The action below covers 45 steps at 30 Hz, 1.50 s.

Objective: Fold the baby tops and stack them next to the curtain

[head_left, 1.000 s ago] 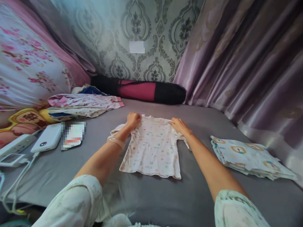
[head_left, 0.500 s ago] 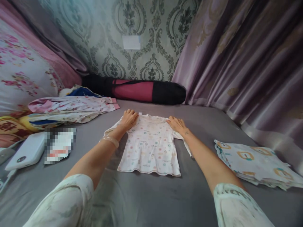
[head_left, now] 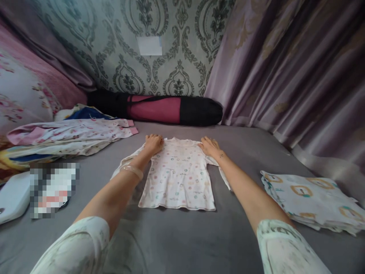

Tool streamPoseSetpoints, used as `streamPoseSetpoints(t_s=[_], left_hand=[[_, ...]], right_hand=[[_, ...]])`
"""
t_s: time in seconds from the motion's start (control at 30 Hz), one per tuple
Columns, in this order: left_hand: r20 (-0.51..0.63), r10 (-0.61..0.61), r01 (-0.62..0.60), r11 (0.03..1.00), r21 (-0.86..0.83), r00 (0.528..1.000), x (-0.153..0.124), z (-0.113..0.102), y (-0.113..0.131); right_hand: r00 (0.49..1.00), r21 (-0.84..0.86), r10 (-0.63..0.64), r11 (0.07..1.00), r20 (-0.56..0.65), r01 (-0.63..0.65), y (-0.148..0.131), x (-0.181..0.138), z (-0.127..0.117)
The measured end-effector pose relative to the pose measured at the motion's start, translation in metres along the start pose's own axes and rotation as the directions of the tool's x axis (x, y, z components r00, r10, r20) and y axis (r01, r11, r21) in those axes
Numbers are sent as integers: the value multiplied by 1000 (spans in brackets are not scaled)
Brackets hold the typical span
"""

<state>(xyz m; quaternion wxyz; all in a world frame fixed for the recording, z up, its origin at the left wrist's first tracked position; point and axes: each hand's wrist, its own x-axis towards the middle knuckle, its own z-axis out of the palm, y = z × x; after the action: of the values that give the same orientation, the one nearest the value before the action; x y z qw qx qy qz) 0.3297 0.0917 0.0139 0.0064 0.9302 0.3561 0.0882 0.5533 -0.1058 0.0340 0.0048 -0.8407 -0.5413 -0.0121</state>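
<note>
A small white long-sleeved shirt (head_left: pixel 179 175) with a pastel print lies spread flat, its neckline away from me and its hem toward me. My left hand (head_left: pixel 154 144) is at the left shoulder, its curled fingers closed on the cloth. At the opposite shoulder, my right hand (head_left: pixel 210 146) also has bent fingers gripping the fabric. The sleeves reach out sideways and are partly covered by my forearms. A pale bangle (head_left: pixel 132 172) circles my left wrist area.
Folded white cloth with lion-like prints (head_left: pixel 310 198) lies right. Loose children's clothes (head_left: pixel 71 133) are heaped left, near a white device (head_left: pixel 17 194) and a pixelated item (head_left: pixel 54 190). A black and red rolled bag (head_left: pixel 154 109) lies along the wall on the grey sheet (head_left: pixel 176 243).
The view has turned slightly, so the things on the left sit farther left. Both hands stay at the shirt's shoulders, and its neckline looks a little straighter.
</note>
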Motion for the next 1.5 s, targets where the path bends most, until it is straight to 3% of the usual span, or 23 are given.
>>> streamPoseSetpoints(t_s=[0.23,0.63,0.87,1.03,1.13,1.23,1.37,1.5], left_hand=[[39,108,-104,990,-96,993,11,-1,27],[-6,-100,98,984,-149,995,18,15,45],[-94,-101,96,993,-62,990,10,22,47],[-150,12,-18,999,-41,989,4,8,57],[-102,140,-149,985,-89,985,1,0,77],[-41,276,-279,942,-185,960,-1,-1,105],[-19,418,-403,861,-311,908,-3,10,141],[-78,508,-493,772,-401,858,-6,29,164]], right_hand=[[997,140,-82,987,5,81,-26,20,5],[981,197,110,977,-159,-77,-43,28,31],[991,247,94,967,-91,-69,-43,19,22],[969,402,180,910,-167,-99,5,-16,-3],[960,515,279,828,-38,-220,42,-59,-12],[932,521,350,780,97,-347,67,-105,-14],[908,472,354,775,225,-420,73,-143,-10],[898,439,373,783,235,-440,61,-149,-4]])
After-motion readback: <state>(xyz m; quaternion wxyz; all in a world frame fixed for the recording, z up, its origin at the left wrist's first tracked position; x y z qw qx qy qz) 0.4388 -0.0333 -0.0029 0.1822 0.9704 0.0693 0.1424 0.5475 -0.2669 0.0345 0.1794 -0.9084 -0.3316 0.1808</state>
